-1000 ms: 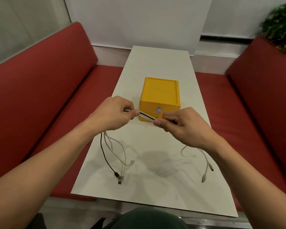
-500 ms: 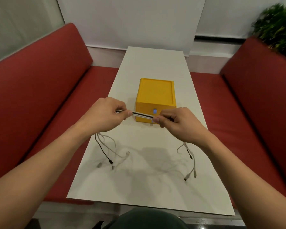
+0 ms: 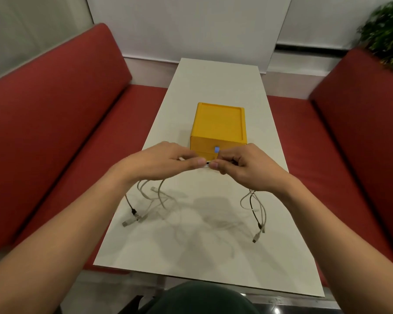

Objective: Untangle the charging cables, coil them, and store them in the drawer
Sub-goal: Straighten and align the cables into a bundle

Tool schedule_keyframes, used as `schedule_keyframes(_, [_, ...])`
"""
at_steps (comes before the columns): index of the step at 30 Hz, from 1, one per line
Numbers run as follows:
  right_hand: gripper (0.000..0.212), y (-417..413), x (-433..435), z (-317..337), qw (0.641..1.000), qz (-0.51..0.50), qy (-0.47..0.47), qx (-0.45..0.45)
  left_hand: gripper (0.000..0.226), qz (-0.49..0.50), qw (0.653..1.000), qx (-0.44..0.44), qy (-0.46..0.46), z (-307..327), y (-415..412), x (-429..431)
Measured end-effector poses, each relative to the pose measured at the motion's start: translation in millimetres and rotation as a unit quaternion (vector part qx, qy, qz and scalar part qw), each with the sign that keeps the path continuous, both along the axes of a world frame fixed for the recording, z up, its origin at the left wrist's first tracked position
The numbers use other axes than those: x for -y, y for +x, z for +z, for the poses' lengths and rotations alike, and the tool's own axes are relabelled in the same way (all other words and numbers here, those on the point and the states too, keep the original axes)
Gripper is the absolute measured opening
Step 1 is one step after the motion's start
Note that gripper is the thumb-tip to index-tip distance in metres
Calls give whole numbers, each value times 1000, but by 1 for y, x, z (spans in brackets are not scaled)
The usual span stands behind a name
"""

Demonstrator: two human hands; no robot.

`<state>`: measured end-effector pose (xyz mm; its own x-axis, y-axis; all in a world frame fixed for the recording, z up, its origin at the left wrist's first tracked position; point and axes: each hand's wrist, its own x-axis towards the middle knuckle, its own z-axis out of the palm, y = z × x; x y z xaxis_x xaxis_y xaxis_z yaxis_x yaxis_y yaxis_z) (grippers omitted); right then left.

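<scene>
Two hands, the left hand (image 3: 159, 162) and the right hand (image 3: 243, 168), are pinching a bundle of cables (image 3: 206, 165) above the tabletop (image 3: 213, 82).

The hands are meeting just in front of the yellow drawer box (image 3: 218, 125), and the fingers (image 3: 196, 161) of each are clenching round the short stretch of cables between them. Loose ends, white with a black one on each side, are hanging from both hands and trailing down to the near tabletop. The drawer is sitting closed mid-table, with red benches (image 3: 55, 123) on the left and right.

A white table (image 3: 213, 257) stands between two red benches (image 3: 55, 123), a green plant (image 3: 386, 35) behind the right one
</scene>
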<state>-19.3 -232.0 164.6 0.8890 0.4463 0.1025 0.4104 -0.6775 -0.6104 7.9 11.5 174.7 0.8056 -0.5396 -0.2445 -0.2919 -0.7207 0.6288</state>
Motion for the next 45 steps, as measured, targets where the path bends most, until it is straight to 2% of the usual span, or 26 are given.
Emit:
schedule_keyframes(2, [39, 3, 0, 3, 1000, -1, -2, -1, 33, -35, 993, -62, -97, -3, -3, 11])
schedule_keyframes(4, [38, 6, 2, 6, 1000, -6, -10, -8, 27, -28, 988, -69, -132, -6, -3, 15])
schedule_keyframes(7, [31, 8, 9, 7, 997, -4, -46, -56, 24, -25, 995, -33, -96, -2, 3, 17])
schedule_keyframes(11, [18, 8, 25, 4, 988, -7, -1, -153, 22, -4, 998, -19, -60, 5, 6, 20])
schedule_keyframes(15, [18, 6, 24, -1, 995, -56, -22, -78, 29, 19, 996, -25, -84, 6, 4, 23])
schedule_keyframes(20, [21, 1, 21, -1, 995, -43, -85, 29, 34, 33, 996, -10, -79, 16, 6, 23])
schedule_keyframes(25, [14, 3, 23, -1, 998, -28, -46, 14, 31, 36, 996, -26, -73, 14, 3, 23])
schedule_keyframes(30, [12, 5, 25, -5, 991, 0, -29, 129, 32, 34, 997, -34, -57, 14, 4, 20])
schedule_keyframes(32, [12, 5, 22, -5, 988, -10, -45, 144, 32, 35, 998, -28, -50, 13, 4, 20])
schedule_keyframes(38, [13, 7, 18, -3, 997, -33, -50, 51, 31, 29, 999, -17, -32, 17, 7, 15])
schedule_keyframes(43, [15, 6, 19, 3, 993, -28, 64, -97, 31, 14, 1000, -11, -15, 21, 6, 13])
schedule_keyframes(45, [16, 5, 22, 5, 990, 4, 48, -132, 32, -2, 999, -31, -23, 21, 3, 11])
